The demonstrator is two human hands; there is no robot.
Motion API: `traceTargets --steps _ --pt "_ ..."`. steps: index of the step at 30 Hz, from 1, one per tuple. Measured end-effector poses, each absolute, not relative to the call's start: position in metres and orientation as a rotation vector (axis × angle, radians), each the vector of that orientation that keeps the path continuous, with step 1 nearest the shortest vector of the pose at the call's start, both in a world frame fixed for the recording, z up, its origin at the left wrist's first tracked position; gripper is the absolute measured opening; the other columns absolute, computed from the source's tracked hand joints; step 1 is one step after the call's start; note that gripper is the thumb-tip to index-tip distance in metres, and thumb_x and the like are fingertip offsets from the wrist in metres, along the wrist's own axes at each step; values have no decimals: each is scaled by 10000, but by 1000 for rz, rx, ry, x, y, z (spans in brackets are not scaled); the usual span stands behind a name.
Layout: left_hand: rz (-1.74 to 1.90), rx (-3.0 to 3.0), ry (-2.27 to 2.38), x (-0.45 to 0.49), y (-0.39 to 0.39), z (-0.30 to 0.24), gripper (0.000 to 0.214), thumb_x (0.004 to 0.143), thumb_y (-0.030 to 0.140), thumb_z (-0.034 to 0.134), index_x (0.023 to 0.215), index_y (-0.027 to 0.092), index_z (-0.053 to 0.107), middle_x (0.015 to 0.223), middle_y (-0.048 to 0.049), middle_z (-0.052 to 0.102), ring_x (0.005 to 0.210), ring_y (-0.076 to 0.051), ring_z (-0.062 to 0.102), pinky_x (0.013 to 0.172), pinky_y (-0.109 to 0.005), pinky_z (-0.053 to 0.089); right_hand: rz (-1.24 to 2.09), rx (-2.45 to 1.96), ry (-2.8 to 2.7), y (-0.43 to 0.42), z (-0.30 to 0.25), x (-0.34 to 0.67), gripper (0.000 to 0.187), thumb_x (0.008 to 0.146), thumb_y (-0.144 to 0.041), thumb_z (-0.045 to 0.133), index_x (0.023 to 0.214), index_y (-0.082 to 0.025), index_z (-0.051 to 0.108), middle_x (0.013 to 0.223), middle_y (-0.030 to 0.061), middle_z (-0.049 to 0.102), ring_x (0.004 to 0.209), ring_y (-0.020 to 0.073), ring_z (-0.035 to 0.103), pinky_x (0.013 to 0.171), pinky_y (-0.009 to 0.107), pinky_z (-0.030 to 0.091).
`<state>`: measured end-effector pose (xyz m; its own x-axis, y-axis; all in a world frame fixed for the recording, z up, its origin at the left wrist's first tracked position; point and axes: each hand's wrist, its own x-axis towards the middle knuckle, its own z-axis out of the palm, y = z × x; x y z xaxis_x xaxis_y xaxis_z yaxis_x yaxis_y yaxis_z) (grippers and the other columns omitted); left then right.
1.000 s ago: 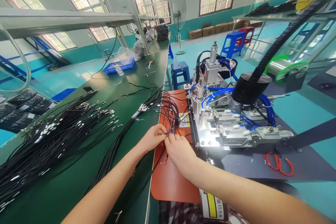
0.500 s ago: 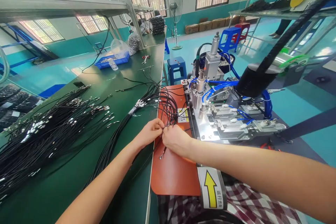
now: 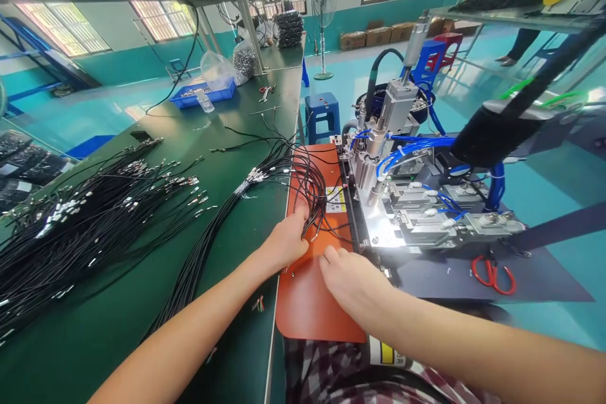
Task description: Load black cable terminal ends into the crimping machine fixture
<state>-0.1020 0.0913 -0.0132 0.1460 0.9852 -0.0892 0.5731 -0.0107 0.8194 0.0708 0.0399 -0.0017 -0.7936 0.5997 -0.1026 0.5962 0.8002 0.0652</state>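
My left hand (image 3: 285,241) is closed around a bundle of thin black wires (image 3: 303,186) at the left edge of the orange mat (image 3: 307,303). The bundle loops over the mat and runs back down the green bench. My right hand (image 3: 351,279) rests on the mat just right of the left hand, fingers curled, beside the metal machine (image 3: 402,202); what it holds is hidden. The two hands are a short way apart.
A large heap of black wires with metal ends (image 3: 80,221) covers the left of the green bench (image 3: 227,139). Red scissors (image 3: 492,274) lie right of the machine. A blue tray (image 3: 203,93), blue stools (image 3: 323,115) and a fan (image 3: 323,6) stand farther off.
My hands were pinched together on one wire end; now they have separated, the right hand sliding right and down, the left hand staying on the bundle. The view has shifted slightly.
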Motion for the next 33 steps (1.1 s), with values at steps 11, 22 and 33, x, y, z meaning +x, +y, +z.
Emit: traceTargets --steps 11,22,33 --pt "719 1515 1278 -120 109 -7 351 550 75 530 876 186 459 699 55 538 596 -86 528 553 -203 402 141 756 3043 92 -3 41 187 875 -27 462 953 -79 624 893 149 667 810 248 634 592 322 483" --pt "936 1431 1262 -108 104 -27 326 574 137 529 890 199 478 748 35 515 671 -105 531 651 -249 456 -273 684 3323 60 8 118 171 918 -45 444 905 -149 579 923 68 645 801 179 546 712 281 467" --pt "958 1504 1347 -104 105 -38 313 583 129 496 890 186 501 717 29 530 663 -118 541 625 -244 458 -909 896 3399 7 -10 156 307 881 3 354 1029 -141 581 995 103 662 852 198 551 788 310 500"
